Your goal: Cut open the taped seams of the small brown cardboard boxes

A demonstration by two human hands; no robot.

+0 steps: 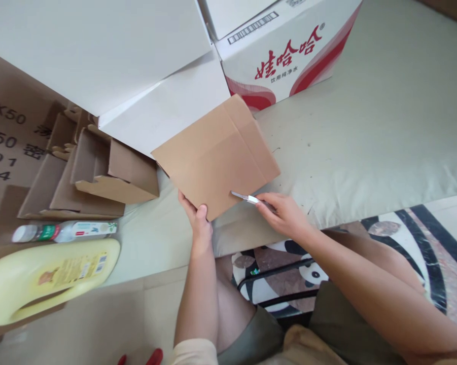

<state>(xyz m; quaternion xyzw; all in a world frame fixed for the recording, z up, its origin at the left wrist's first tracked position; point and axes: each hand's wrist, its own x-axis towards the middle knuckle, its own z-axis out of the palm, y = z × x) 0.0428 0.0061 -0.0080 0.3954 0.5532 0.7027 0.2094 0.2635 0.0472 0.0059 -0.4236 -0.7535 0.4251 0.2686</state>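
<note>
A flat brown cardboard box point(216, 157) is held up at a slant in front of me. My left hand point(198, 215) grips its lower left corner, thumb on the near face and the other fingers behind it. In my right hand point(283, 213) is a small craft knife point(247, 196) with a white handle and a thin metal blade. The blade lies over the lower part of the cardboard face, its tip pointing left; whether it touches the surface I cannot tell.
A white carton with red lettering point(289, 61) stands behind. Several open cardboard boxes point(117, 167) are at left, beside a clear bottle point(66, 231) and a yellow jug point(53, 276). A pale green cloth-like surface point(373, 126) extends right. Dark bars point(277, 271) show below.
</note>
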